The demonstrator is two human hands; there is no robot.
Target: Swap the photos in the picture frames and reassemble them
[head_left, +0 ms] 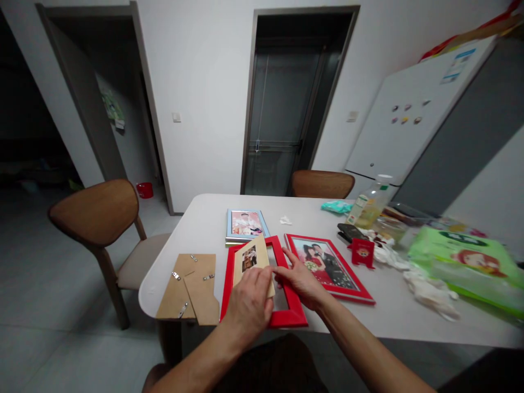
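Observation:
A red picture frame (pixel 289 318) lies at the table's near edge, its opening partly covered by a tilted cream photo mat (pixel 267 254) with a small dark picture in it. My left hand (pixel 249 297) is closed on the lower part of the mat. Across the frame's right side reaches my right hand (pixel 302 281), its thumb and fingers closed at the mat's right edge; the fingertips are partly hidden. Left of the frame is a brown backing board (pixel 172 297) with metal clips and a stand flap. A second red frame (pixel 329 265) with a couple's picture lies to the right.
Blue-edged frames (pixel 246 224) are stacked behind. Rightward are a small red stand (pixel 363 252), a dark object (pixel 351 233), a bottle (pixel 370 204), crumpled tissues (pixel 432 292) and a green tissue pack (pixel 462 256). A wooden chair (pixel 98 213) stands at the left.

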